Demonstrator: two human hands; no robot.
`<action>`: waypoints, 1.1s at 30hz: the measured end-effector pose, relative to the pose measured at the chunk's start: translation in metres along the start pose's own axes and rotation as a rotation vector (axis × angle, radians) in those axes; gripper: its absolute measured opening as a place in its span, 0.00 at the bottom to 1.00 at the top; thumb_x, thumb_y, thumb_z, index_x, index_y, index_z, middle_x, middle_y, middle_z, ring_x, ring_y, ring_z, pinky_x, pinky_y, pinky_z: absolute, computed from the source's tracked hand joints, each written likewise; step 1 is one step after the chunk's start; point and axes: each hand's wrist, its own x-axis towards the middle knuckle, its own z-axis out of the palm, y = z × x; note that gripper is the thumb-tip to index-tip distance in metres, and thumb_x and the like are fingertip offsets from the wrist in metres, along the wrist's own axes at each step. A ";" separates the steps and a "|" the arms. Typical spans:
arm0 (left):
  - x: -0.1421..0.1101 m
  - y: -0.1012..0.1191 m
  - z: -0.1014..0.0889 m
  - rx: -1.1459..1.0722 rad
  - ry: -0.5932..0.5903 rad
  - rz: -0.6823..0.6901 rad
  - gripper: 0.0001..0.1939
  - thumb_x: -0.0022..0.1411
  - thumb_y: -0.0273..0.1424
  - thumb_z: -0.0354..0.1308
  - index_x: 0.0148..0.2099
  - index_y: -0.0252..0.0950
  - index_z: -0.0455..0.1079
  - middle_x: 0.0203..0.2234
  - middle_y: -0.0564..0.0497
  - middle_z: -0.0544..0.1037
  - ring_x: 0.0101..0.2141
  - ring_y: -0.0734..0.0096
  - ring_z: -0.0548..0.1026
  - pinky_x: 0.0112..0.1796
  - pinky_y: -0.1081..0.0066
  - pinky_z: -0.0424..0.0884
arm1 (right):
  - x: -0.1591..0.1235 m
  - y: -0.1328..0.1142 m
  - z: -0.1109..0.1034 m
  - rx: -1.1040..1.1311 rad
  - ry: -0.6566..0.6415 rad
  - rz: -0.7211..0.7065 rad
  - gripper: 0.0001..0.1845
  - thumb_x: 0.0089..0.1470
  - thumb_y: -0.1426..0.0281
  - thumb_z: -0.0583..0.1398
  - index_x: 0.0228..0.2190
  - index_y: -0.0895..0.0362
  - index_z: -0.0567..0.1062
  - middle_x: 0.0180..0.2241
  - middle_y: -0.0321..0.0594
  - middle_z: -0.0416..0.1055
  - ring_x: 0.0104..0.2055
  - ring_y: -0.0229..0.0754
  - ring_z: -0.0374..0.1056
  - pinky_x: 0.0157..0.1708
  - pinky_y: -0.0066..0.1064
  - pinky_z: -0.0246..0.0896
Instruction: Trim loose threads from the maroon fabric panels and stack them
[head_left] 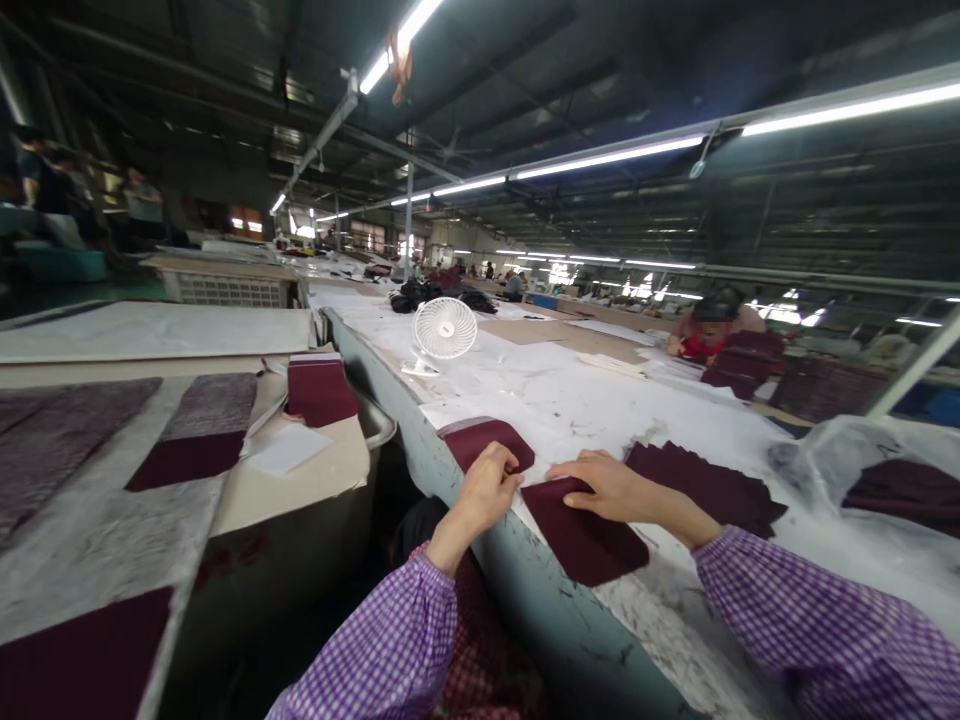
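Observation:
Two dark maroon fabric pieces lie close together along the near edge of the white-covered table. My left hand point(491, 483) is closed between them, fingertips pinched near the corner of the near fabric piece point(600, 550); what they hold, if anything, is hidden. The far maroon fabric stack point(480, 436), with paler layers at its back edge, lies just beyond these fingers. Stretched over the top of the near piece is my right hand point(611, 487), thumb apart from the fingers and resting on the cloth. A fanned pile of maroon pieces point(705, 485) sits beyond my right wrist.
A white fan point(444, 328) stands farther along the table point(540, 385). Clear plastic point(825, 460) with maroon cloth lies at right. On the left, a lower surface bears maroon stacks point(321, 388) and a white paper point(289, 447). Across the table, a person point(682, 335) leans over cloth.

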 end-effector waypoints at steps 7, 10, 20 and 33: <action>0.000 0.003 0.001 0.035 -0.032 0.030 0.04 0.53 0.22 0.56 0.32 0.35 0.65 0.33 0.51 0.69 0.32 0.71 0.69 0.35 0.71 0.66 | -0.057 0.121 -0.036 0.072 0.144 0.562 0.18 0.53 0.62 0.56 0.44 0.51 0.75 0.44 0.38 0.74 0.45 0.44 0.69 0.44 0.31 0.60; -0.001 0.005 0.001 0.051 -0.028 0.033 0.03 0.54 0.22 0.55 0.31 0.35 0.65 0.33 0.50 0.70 0.33 0.71 0.69 0.36 0.70 0.66 | -0.085 0.173 -0.025 0.018 0.170 0.809 0.19 0.51 0.63 0.56 0.44 0.55 0.76 0.43 0.45 0.75 0.44 0.50 0.70 0.42 0.37 0.63; 0.000 0.003 0.005 0.071 -0.026 0.060 0.05 0.55 0.22 0.52 0.33 0.35 0.67 0.34 0.48 0.70 0.36 0.65 0.68 0.39 0.65 0.66 | -0.111 0.204 0.054 -0.226 0.330 0.978 0.36 0.49 0.53 0.56 0.56 0.57 0.64 0.60 0.55 0.56 0.61 0.63 0.51 0.53 0.58 0.51; -0.020 0.005 -0.041 -0.144 0.473 0.064 0.08 0.61 0.27 0.49 0.39 0.36 0.70 0.33 0.49 0.74 0.34 0.69 0.71 0.36 0.70 0.67 | -0.076 0.210 0.077 -0.281 0.499 0.647 0.27 0.47 0.54 0.45 0.40 0.49 0.75 0.51 0.53 0.68 0.56 0.67 0.58 0.49 0.67 0.50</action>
